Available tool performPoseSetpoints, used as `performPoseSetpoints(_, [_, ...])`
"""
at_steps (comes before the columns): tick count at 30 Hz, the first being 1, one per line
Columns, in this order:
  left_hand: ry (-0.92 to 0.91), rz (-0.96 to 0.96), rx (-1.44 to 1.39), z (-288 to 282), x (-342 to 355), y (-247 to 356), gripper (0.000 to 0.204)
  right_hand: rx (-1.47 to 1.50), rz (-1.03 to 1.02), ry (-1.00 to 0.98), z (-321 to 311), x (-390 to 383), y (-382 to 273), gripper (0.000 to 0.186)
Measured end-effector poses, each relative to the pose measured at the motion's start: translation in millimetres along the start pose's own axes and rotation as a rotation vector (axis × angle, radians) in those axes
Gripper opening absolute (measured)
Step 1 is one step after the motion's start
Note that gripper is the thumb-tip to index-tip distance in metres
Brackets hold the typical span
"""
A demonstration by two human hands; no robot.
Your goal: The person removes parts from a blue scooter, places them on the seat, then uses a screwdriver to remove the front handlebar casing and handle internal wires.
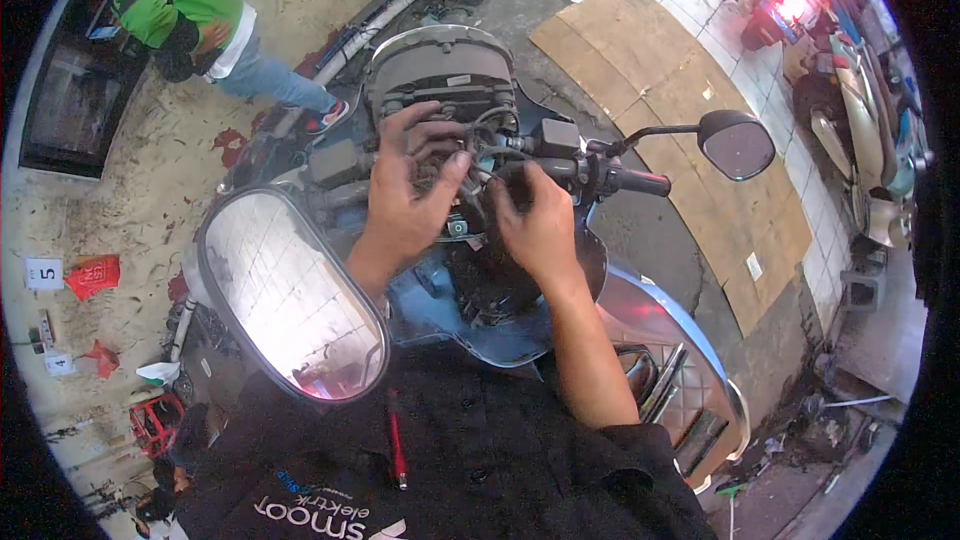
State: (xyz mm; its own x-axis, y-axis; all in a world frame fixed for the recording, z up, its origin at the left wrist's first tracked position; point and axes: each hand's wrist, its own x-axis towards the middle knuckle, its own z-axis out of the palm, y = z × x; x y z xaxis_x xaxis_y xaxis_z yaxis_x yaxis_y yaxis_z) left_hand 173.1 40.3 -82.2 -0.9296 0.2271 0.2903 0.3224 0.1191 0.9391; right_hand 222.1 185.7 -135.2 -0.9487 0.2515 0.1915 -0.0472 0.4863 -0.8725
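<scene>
A scooter's front end, with its panel removed, stands before me, and dark wires (495,155) spill out around the handlebar. My left hand (408,190) reaches in from the left, its fingers curled and its thumb pressed against the wires. From the right, my right hand (540,225) pinches the wiring close to the left thumb. Both sets of fingertips nearly meet, and they partly hide the exact piece between them. Just below the fingers, a small pale green square part (458,228) shows inside the blue front cowl (425,290).
The left mirror (295,290) and right mirror (737,145) flank the handlebar, with a black grip (640,182) on the right. Flattened cardboard (680,120) covers floor at right. Tools lie on a quilted seat (690,400). Someone in a green jacket (185,10) stands far left; another scooter (850,110) is far right.
</scene>
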Motion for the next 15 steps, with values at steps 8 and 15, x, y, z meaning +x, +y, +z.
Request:
performPoseSetpoints(8, [-0.520, -0.090, 0.515, -9.9, 24.7, -15.2, 0.018, 0.060, 0.005, -0.042, -7.1, 2.4, 1.2, 0.019])
performPoseSetpoints(15, [-0.610, 0.244, 0.739, 2.4, 29.5, -26.0, 0.026, 0.272, 0.212, 0.025, -4.3, 11.6, 8.4, 0.021])
